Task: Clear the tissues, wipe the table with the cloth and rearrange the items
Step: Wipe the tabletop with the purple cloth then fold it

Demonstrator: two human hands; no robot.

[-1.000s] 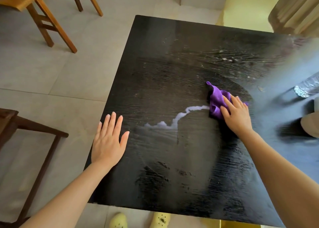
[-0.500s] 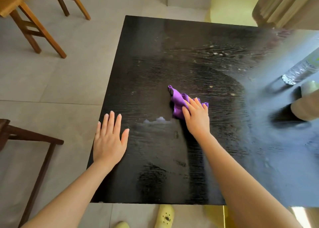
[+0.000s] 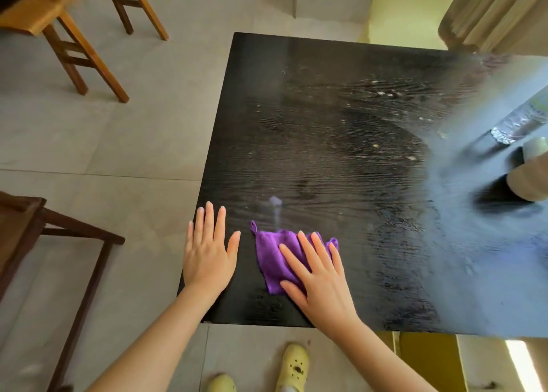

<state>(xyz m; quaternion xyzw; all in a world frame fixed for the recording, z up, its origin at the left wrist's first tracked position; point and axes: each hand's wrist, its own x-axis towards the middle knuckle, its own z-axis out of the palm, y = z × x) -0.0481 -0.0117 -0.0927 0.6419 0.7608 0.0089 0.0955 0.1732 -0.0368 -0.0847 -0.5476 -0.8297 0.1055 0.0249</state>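
Head view, right hand point(image 3: 321, 282) flat on purple cloth point(image 3: 274, 258), left hand point(image 3: 207, 252) beside it, fingers straight on table point(image 3: 326, 125)

Purple cloth point(image 3: 271, 258), black wood-grain table point(image 3: 326, 110), pale yellow shoes point(image 3: 293, 365), grey floor tiles point(image 3: 118, 125)

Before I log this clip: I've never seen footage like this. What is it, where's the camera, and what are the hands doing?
There is no machine: a person wears one camera on the head, looking down at their own hands. The left hand lies flat on the black table near its left edge. The right hand presses flat on a purple cloth; neither grips anything. A small white smear sits just beyond the cloth. At the blurred right edge is a clear bottle.
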